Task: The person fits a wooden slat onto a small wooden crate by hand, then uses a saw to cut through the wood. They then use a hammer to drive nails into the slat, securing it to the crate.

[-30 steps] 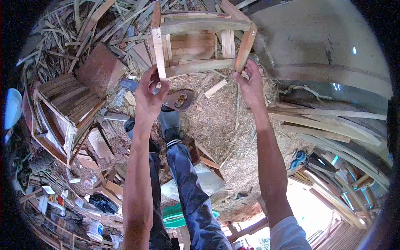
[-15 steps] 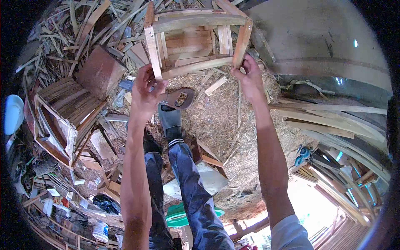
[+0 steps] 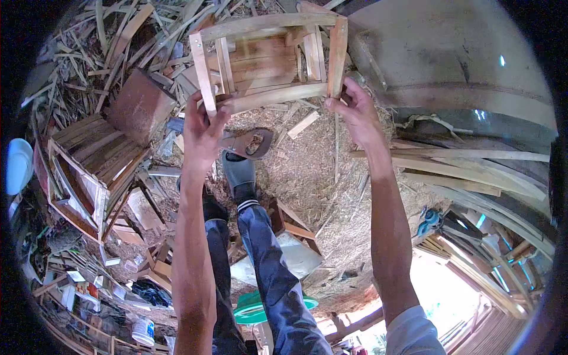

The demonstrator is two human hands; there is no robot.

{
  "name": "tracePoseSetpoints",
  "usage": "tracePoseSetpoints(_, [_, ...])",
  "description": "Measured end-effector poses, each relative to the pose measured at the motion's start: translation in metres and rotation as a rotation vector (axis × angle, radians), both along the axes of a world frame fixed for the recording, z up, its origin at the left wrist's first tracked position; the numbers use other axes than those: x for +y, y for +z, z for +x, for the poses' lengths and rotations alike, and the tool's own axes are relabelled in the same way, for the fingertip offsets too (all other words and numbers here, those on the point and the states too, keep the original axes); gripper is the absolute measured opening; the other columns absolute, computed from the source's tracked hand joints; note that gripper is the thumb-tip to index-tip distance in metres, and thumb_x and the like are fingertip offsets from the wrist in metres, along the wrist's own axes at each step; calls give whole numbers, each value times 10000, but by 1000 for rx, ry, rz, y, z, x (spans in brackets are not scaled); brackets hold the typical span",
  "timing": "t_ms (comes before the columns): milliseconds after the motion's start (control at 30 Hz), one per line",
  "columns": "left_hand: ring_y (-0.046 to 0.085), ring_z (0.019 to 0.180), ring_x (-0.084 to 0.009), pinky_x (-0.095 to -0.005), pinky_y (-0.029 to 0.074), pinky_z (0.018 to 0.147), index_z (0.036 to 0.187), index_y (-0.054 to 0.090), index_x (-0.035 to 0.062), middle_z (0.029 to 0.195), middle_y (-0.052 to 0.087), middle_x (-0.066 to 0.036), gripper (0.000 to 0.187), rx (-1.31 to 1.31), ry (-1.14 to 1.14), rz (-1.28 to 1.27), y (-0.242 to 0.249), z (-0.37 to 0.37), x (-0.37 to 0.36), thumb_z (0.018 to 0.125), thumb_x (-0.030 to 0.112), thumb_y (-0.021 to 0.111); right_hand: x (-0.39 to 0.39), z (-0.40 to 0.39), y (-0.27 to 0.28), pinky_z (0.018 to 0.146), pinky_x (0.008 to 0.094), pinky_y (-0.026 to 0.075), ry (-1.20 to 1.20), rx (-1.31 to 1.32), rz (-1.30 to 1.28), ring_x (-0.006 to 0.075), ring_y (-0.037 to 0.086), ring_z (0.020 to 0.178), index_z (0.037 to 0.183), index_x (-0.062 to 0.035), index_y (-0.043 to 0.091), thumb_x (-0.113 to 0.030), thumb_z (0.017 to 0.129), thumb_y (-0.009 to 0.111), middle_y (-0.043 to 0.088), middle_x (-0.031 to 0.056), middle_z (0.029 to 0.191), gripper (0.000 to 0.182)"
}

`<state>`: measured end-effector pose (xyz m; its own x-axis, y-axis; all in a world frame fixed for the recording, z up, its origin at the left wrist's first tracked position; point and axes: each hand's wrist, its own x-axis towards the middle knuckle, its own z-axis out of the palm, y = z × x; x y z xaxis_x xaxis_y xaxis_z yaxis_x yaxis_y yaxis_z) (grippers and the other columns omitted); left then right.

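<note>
Both hands hold a small wooden stool (image 3: 266,23) out in front of me, with its slatted inside and curved rails facing me. My left hand (image 3: 203,133) is closed around the end of its left leg, fingers behind and thumb in front. On the other side my right hand (image 3: 358,115) pinches the lower end of the right leg, near the curved lower rail. Below the stool, close to my left hand, a handsaw (image 3: 260,145) shows its wooden handle; the rest of it is largely hidden. My shoe (image 3: 239,174) is just under the handle.
A second slatted wooden piece (image 3: 97,148) stands at the left beside a brown board (image 3: 139,106). Scrap strips (image 3: 118,35) are heaped behind. Curved planks (image 3: 473,168) lie at the right, and a green plastic item (image 3: 251,310) is by my legs. Sawdust covers the ground.
The stool has tilted in my hands, so its far rail appears more raised and its inside shows more openly. It has also shifted slightly left, both hands keeping their hold.
</note>
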<state>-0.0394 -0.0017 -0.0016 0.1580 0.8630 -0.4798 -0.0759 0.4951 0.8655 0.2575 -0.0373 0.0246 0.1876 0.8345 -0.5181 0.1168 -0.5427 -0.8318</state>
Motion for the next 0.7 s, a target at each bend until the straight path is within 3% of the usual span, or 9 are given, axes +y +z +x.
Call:
tracePoseSetpoints(233, [585, 901, -130, -287, 482, 798, 1267, 405, 30, 1078, 644, -105, 445, -118, 57, 53, -13, -7, 6, 906, 119, 648, 3, -3, 12, 991, 303, 405, 67, 20, -1, 162, 544, 1099, 1314, -13, 503, -109, 808, 746, 607, 71, 1173, 569])
tracePoseSetpoints(433, [590, 869, -111, -272, 498, 759, 1255, 448, 29, 1043, 661, -85, 440, 30, 24, 73, -10, -10, 12, 895, 148, 671, 9, -11, 21, 994, 322, 419, 75, -20, 0, 169, 546, 1129, 1319, -3, 487, -106, 817, 731, 600, 84, 1203, 567])
tracePoseSetpoints(633, [603, 875, -108, -272, 498, 749, 1202, 512, 19, 1019, 678, -69, 382, -119, 105, 27, -4, -9, 17, 880, 124, 689, 10, -13, 29, 976, 297, 452, 51, 7, -3, 167, 565, 1103, 1330, 23, 469, -46, 837, 705, 603, 85, 1201, 552])
tracePoseSetpoints(700, [618, 910, -117, -282, 501, 792, 1157, 563, 10, 1020, 683, -70, 321, -286, 138, 21, -5, -10, 20, 876, 101, 689, 10, -9, 29, 974, 292, 450, 52, 57, 7, 164, 566, 1098, 1325, 21, 475, -42, 838, 703, 606, 82, 1192, 542])
